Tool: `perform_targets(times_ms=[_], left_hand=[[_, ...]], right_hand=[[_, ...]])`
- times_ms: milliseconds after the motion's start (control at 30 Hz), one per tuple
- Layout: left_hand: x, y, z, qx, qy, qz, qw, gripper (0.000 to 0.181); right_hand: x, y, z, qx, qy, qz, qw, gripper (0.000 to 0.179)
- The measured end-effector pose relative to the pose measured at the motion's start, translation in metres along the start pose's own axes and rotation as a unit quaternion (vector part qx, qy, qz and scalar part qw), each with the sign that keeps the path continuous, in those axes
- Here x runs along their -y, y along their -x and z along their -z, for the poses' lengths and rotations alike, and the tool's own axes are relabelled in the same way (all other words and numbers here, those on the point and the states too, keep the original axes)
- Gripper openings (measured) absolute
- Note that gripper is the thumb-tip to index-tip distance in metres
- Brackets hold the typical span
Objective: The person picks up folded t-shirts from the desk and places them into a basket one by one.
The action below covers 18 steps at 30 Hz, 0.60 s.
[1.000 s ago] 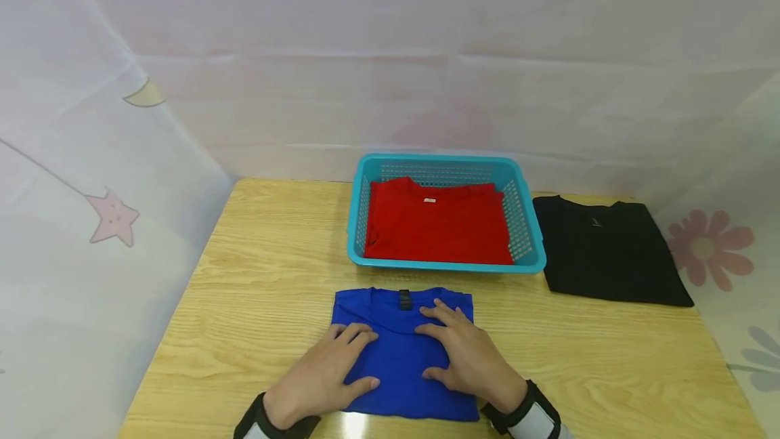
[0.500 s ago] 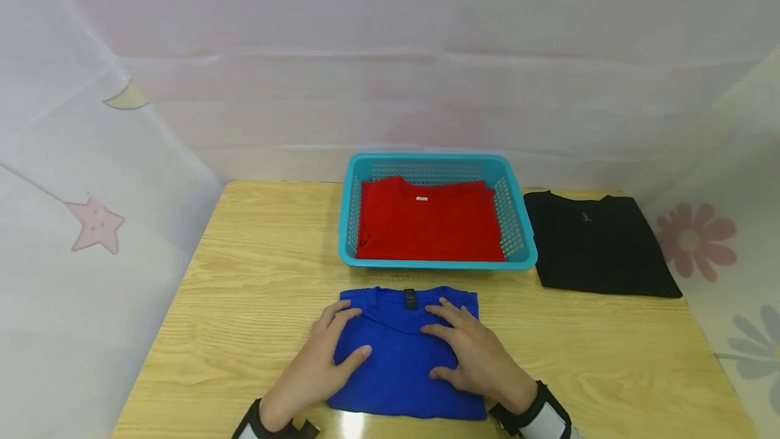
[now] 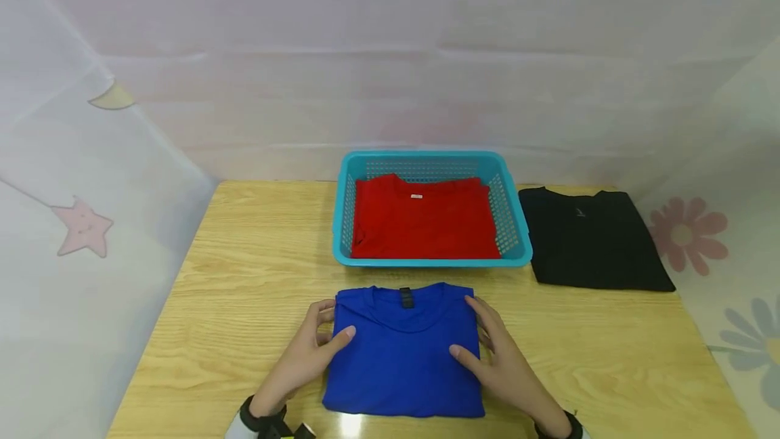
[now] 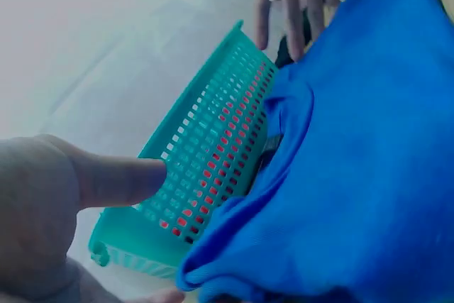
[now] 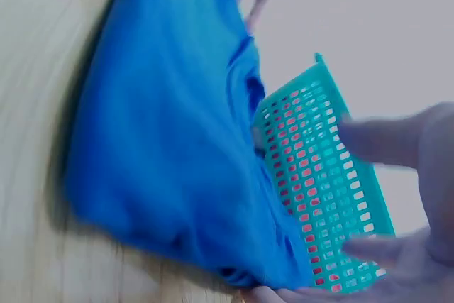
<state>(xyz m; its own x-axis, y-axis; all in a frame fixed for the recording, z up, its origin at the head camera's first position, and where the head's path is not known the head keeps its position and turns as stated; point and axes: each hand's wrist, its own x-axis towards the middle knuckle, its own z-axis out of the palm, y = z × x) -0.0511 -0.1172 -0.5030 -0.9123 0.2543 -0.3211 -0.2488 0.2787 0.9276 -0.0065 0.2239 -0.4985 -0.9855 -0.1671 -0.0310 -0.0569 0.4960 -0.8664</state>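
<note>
A folded blue T-shirt (image 3: 405, 364), its dark neck label at the far edge, lies flat on the table in the head view. At its left side is my left hand (image 3: 305, 351), fingers by the edge and thumb over the fabric. My right hand (image 3: 508, 364) is at the opposite side in much the same pose. Both wrist views show the thumbs lifted off the blue fabric (image 4: 355, 161), with wide gaps between thumb and fingers. In the right wrist view, fingertips (image 5: 266, 294) meet the shirt's lower edge; exact contact beneath is hidden.
Behind the blue shirt stands a turquoise plastic basket (image 3: 432, 263) with a folded red T-shirt (image 3: 426, 225) inside. A folded black T-shirt (image 3: 594, 242) lies right of the basket on the wooden table (image 3: 244, 256). Patterned cloth (image 3: 365, 73) hangs around the back and sides.
Both hands have moved from lying on top of the blue T-shirt outward to its left and right edges. The head view has shifted slightly; basket and other shirts stay put.
</note>
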Motion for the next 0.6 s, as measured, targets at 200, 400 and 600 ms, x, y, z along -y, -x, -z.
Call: perform_targets(times_ms=[200, 400, 600], left_hand=[[0.0, -0.004, 0.001, 0.021, 0.065, 0.043, 0.9967, 0.073], [0.004, -0.006, 0.003, 0.056, 0.087, 0.053, 0.9932, 0.074], [0.009, -0.005, 0.004, 0.016, 0.072, 0.025, 0.997, 0.073]], right_hand=[[0.0, -0.001, 0.01, -0.02, -0.125, -0.092, 0.9877, 0.074], [0.003, -0.003, 0.018, -0.007, -0.233, -0.197, 0.9524, 0.071], [0.0, -0.003, 0.027, 0.048, -0.334, -0.239, 0.9105, 0.069]])
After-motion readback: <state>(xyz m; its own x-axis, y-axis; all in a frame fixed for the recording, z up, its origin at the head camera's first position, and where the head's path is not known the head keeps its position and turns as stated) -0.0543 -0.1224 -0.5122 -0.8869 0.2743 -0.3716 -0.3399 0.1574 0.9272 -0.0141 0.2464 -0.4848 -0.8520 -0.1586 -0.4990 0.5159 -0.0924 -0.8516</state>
